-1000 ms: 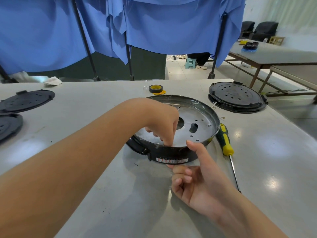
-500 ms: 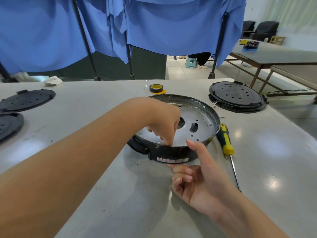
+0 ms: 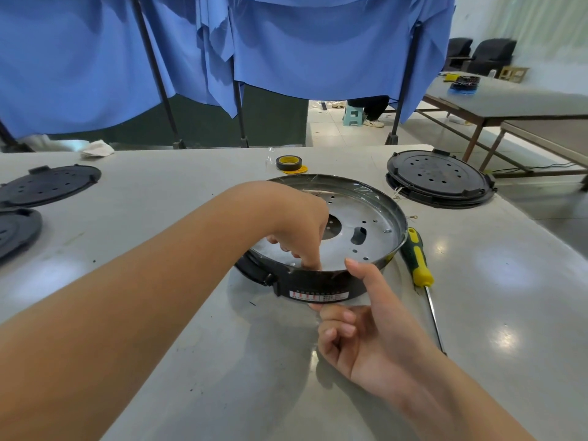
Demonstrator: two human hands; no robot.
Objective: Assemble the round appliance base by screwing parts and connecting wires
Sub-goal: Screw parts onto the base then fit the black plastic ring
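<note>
Head view: left hand [image 3: 299,230] pinched something unseen inside the base [image 3: 359,230]; right hand [image 3: 366,326] grasped its rim; screwdriver [image 3: 418,259] lay unused beside it, assembly seemingly early.

My left hand [image 3: 299,230] reaches forward, fingers curled downward with fingertips pinched together. My right hand [image 3: 366,332] sits nearer me, thumb raised, other fingers loosely curled.

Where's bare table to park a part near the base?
Free: the wide patch left of the round base, bordered by the black covers at the far left edge; also the right corner past the screwdriver. Crowded: the near rim, where the left hand and right hand work, and behind, by the tape roll and black lid.
</note>
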